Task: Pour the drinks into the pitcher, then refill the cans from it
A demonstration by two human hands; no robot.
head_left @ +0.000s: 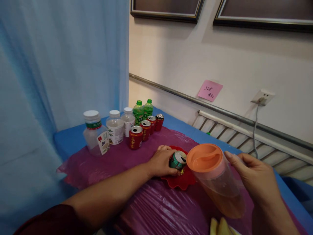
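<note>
My left hand (162, 161) is wrapped round an opened green drink can (178, 160), which tilts slightly above a red scalloped mat (177, 182). To its right, my right hand (255, 173) grips a clear pitcher (220, 186), whose handle is mostly hidden by the fingers. An orange lid (204, 157) covers the pitcher, and amber liquid lies in its lower part. The pitcher leans with its top toward the can, its lid edge close to the can's rim. I see no liquid flowing between them.
Several opened red cans (136, 137) stand in a row, with two green bottles (138, 112) behind. Clear white-capped jars (94, 133) stand at left. Purple plastic sheeting (156, 209) covers the blue table. Something yellow (221, 227) lies at the front edge. A radiator (230, 137) lines the wall.
</note>
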